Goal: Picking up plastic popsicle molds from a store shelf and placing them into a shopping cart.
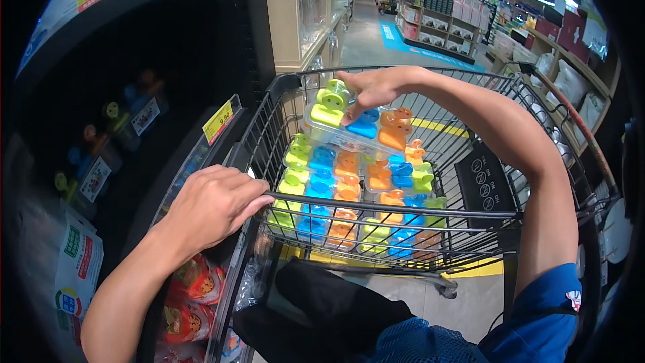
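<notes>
My right hand (375, 92) reaches over a black wire shopping cart (393, 206) and grips a clear plastic container with green, blue and orange figure-shaped tops (352, 123). It is above several similar containers (347, 181) lying in rows in the cart, their tops also green, blue and orange. Whether the held one rests on them I cannot tell. My left hand (221, 206), fingers curled, is at the cart's near left corner, against the rim. What its fingers close on is partly hidden.
A dark shelf (196, 154) with a yellow price tag (219, 121) stands left of the cart, more such containers (95, 161) inside. Red snack packets (191, 320) lie below. Wooden shelving (284, 20) stands beyond the cart's left corner; stocked racks (574, 70) line the right.
</notes>
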A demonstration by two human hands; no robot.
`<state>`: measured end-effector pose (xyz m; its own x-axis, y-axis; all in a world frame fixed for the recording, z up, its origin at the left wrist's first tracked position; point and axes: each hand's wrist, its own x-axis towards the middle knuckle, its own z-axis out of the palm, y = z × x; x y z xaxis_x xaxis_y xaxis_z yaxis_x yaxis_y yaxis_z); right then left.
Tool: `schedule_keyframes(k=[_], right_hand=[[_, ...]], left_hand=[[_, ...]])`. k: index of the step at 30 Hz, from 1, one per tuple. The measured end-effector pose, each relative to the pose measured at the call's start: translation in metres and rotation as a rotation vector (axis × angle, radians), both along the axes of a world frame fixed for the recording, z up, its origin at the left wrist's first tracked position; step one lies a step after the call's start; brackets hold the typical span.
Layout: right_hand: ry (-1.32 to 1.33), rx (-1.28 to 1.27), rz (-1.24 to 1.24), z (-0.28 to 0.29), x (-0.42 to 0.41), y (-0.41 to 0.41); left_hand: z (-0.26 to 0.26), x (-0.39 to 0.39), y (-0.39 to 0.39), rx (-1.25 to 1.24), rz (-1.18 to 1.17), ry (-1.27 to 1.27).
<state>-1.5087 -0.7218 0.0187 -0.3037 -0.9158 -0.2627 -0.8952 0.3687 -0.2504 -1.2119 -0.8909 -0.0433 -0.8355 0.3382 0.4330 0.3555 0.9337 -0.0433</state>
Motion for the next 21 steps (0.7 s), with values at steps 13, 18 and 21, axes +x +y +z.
schedule_keyframes(k=[13,18,21], right_hand=[[-0.310,-0.017,0.030,-0.046,-0.020,-0.009],[-0.074,-0.119,0.085,-0.044,-0.014,-0.010],[0.044,-0.194,0.103,-0.042,-0.020,-0.015]], left_hand=[[0.001,-0.002,0.002,0.051,-0.001,0.003],[0.002,-0.001,0.003,0.063,-0.008,0.004],[0.002,-0.001,0.002,0.063,-0.011,-0.003]])
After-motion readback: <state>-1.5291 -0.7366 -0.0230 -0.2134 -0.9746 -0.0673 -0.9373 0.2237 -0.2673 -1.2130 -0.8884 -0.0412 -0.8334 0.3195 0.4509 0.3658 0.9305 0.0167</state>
